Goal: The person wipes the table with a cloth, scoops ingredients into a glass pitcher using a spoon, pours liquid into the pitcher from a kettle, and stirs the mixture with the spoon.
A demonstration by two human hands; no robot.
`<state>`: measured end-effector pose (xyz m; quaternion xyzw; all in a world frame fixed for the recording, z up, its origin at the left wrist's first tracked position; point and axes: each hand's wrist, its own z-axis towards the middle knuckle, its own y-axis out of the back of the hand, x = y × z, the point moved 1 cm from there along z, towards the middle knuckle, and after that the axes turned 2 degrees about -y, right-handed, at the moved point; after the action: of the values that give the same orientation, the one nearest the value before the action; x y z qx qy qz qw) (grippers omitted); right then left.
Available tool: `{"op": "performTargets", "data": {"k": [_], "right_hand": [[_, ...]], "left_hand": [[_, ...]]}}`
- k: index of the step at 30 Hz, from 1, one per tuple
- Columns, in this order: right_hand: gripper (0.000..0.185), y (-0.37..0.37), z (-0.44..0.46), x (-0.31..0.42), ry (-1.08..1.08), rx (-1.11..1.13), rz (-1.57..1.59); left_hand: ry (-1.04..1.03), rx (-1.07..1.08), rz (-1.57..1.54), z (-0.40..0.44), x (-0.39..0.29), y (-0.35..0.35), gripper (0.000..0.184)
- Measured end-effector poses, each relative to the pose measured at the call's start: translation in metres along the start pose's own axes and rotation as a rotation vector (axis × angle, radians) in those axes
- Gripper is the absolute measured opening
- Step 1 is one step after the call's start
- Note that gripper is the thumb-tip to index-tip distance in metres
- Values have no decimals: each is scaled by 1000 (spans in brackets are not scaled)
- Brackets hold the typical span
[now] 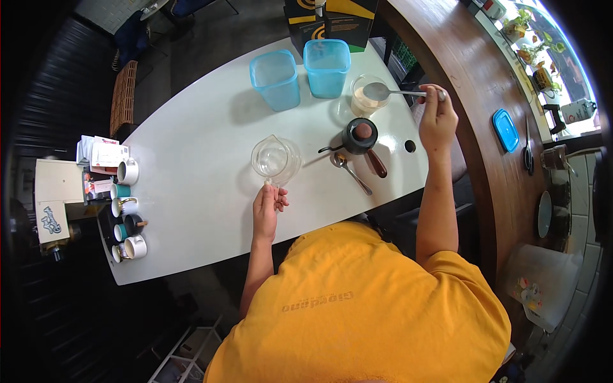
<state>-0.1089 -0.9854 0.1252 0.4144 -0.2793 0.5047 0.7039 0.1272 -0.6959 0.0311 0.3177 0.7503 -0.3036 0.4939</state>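
Note:
My left hand [269,203] has its fingers closed around the handle of a clear glass jug [273,156], which has a pouring lip on its far side. The jug's contents, if any, are hard to make out. My right hand [438,115] grips the handle end of a metal spoon [377,92]. The spoon's bowl is above a clear tub [361,108] with pale, cream-coloured contents. Between the hands sits a small black pot [353,142] with a brown handle and a round brown lump on top. Close by lies a second spoon [355,177] with something brown in its bowl.
Two blue plastic containers [276,82] [327,69] stand at the far side of the white table [191,191]. Several cups [128,171] line its left end. Right of me, a wooden counter [469,83] carries a blue lid [505,130] and scissors [527,156].

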Motion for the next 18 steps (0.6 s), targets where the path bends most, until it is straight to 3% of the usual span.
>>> {"op": "performTargets", "data": {"k": [6, 12, 15, 18], "right_hand": [[18, -12, -3, 2, 22, 58, -72], [18, -10, 5, 2, -32, -65, -3], [17, -13, 7, 2, 79, 12, -98], [17, -19, 1, 1, 39, 69, -125]], "left_hand": [[-13, 20, -4, 1, 2, 1, 40], [-17, 29, -16, 1, 4, 6, 40], [7, 10, 15, 0, 3, 5, 40], [12, 6, 22, 1, 6, 6, 40]]}}
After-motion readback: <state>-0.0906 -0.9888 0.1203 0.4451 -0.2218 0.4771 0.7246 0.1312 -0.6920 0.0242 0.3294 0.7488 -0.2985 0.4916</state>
